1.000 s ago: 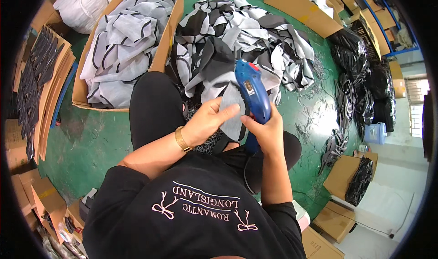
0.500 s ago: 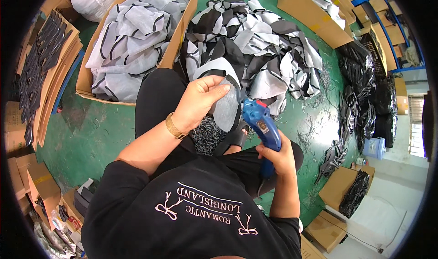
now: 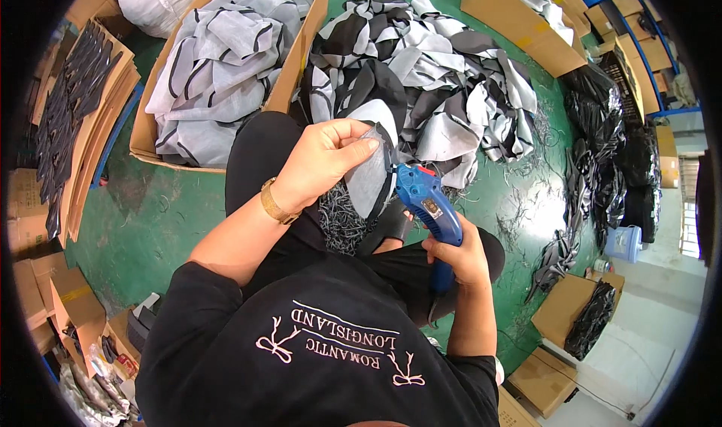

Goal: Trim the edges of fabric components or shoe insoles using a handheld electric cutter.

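Note:
Between thumb and fingers of my left hand (image 3: 325,164) the top of a grey-and-black fabric piece (image 3: 364,190) is pinched. The piece hangs down over my lap, its dark edge facing right. My right hand (image 3: 465,255) is wrapped around the grip of a blue handheld electric cutter (image 3: 432,205) with a red button. The cutter's head points up and left, at the fabric's right edge; whether its blade touches the cloth is too small to tell. Thin dark trimmings (image 3: 340,224) lie in a heap below the fabric.
A large pile of grey, white and black fabric pieces (image 3: 436,66) lies ahead on the green floor (image 3: 180,224). A cardboard box (image 3: 301,47) full of similar cloth stands at its left, another box (image 3: 519,28) at the far right. Black plastic bags (image 3: 594,111) line the right side.
The cutter's head has shifted slightly left, closer to the fabric. The pale flap that was folded above my left fingers has changed shape. Both hands keep their holds.

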`<state>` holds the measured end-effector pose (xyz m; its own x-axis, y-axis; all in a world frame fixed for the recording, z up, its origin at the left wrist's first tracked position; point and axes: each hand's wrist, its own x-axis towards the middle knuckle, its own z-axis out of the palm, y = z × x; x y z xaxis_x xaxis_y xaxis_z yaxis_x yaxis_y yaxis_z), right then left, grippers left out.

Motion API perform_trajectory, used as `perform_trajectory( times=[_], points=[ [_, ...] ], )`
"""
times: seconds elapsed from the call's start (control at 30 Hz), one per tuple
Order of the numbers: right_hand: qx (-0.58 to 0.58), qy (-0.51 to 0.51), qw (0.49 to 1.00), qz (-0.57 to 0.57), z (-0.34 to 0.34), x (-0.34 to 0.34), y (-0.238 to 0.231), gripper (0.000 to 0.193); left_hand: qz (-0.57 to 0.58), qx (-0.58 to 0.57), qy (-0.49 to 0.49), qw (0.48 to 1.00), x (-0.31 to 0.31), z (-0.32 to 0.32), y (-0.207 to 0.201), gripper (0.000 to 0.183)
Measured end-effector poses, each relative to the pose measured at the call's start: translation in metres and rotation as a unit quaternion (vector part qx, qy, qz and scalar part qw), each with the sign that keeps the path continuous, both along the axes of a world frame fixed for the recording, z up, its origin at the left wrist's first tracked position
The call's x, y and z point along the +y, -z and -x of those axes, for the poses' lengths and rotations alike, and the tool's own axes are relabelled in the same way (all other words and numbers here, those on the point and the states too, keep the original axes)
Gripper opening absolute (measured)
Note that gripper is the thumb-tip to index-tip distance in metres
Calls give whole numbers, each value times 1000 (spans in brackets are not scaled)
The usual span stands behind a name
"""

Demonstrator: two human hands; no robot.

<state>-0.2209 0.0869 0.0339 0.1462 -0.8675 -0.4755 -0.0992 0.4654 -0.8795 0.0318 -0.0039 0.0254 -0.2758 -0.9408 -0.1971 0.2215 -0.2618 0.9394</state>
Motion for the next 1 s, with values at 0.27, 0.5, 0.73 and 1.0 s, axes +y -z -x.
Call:
perform_trajectory(
  times=[0.27,0.5,0.73,1.0],
  points=[
    [36,-27,999,20,7,-1,-4,41,53,-61,94,992,-4,-10,-5,14],
    [35,-36,998,42,8,-9,-9,39,72,-82,154,982,-5,-13,-11,12],
    [-91,95,991,27,-1,-21,1,38,-13,-35,101,994,-9,-10,-2,13],
    [-21,16,1000,6,-3,4,0,36,-59,54,64,995,-11,-15,-2,24]
  ],
)
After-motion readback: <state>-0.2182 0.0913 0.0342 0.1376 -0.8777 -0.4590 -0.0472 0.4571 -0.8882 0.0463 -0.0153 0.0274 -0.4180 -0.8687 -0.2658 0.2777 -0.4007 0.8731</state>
